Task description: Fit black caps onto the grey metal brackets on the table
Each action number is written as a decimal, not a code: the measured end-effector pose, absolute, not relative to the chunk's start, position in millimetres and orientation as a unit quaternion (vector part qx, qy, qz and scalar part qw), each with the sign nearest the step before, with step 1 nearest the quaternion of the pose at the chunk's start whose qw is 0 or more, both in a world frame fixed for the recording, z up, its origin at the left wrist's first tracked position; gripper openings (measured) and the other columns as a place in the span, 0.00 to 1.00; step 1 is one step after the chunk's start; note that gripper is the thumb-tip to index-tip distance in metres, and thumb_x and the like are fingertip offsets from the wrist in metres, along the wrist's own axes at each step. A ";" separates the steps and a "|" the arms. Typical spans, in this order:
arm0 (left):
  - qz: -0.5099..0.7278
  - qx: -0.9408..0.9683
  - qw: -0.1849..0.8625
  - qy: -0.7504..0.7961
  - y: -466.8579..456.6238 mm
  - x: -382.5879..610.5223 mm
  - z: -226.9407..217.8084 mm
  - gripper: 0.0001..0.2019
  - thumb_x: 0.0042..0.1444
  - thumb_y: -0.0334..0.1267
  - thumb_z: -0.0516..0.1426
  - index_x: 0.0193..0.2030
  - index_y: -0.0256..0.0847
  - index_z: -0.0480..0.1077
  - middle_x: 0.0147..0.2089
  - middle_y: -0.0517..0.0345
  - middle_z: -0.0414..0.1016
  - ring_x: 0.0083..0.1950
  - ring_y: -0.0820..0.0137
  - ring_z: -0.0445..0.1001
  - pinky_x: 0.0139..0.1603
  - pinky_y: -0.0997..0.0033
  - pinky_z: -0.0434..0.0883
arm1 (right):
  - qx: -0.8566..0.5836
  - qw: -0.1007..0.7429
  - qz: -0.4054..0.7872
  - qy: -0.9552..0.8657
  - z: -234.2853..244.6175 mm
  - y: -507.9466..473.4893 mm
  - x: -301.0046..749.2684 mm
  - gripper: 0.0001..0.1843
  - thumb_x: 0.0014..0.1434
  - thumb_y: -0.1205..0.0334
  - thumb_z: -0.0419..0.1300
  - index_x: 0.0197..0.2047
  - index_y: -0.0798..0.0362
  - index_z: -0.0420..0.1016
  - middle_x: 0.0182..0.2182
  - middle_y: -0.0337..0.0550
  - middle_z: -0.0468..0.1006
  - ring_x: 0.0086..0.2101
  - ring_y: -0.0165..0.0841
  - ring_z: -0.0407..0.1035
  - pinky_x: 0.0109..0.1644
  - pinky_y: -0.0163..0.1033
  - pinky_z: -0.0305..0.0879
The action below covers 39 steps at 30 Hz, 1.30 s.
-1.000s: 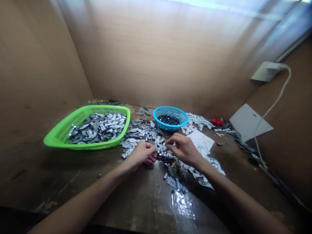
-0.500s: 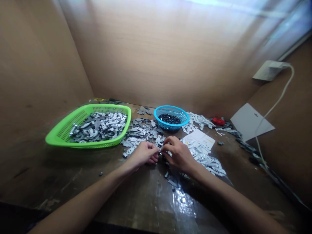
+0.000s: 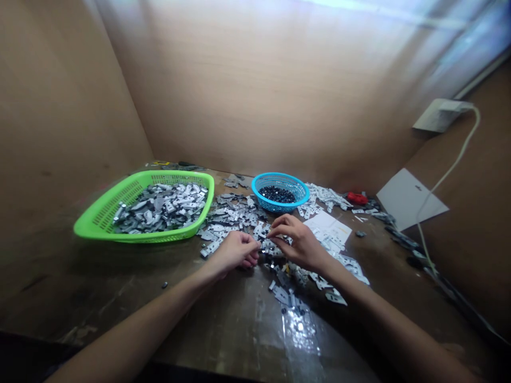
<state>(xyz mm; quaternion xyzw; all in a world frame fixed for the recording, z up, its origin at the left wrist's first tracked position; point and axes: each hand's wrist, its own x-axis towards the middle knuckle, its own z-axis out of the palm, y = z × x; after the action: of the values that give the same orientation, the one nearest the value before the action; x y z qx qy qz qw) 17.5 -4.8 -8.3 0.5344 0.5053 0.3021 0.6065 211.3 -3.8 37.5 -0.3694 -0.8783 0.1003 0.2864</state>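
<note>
Pinches a part in curled left hand, just above desk. Sets right hand fingertips beside it, grip impossible to tell. Shows green basket well filled with parts; leaves a large heap loose on desk near blue basket.

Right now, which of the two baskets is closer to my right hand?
The small round blue basket, holding tiny dark pieces, just beyond your right hand. The larger green basket of grey metal parts sits farther off to the left.
</note>
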 end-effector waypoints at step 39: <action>0.271 0.538 0.606 0.520 -3.0 19.2 -1.1 0.16 0.45 0.50 0.57 0.26 0.36 0.66 0.27 0.55 0.73 0.27 0.72 0.73 0.25 0.77 0.68 | -0.544 0.118 0.169 -0.813 49.6 53.5 305.9 0.11 0.57 0.62 0.49 0.38 0.55 0.71 0.31 0.44 0.75 0.29 0.31 0.67 0.30 0.33 0.60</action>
<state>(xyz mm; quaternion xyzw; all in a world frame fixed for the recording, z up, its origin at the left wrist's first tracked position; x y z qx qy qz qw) 19.2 -3.0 -1.1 0.5377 0.5197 0.2708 0.6061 305.9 53.5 49.6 -0.5443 -0.8132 0.1691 0.1179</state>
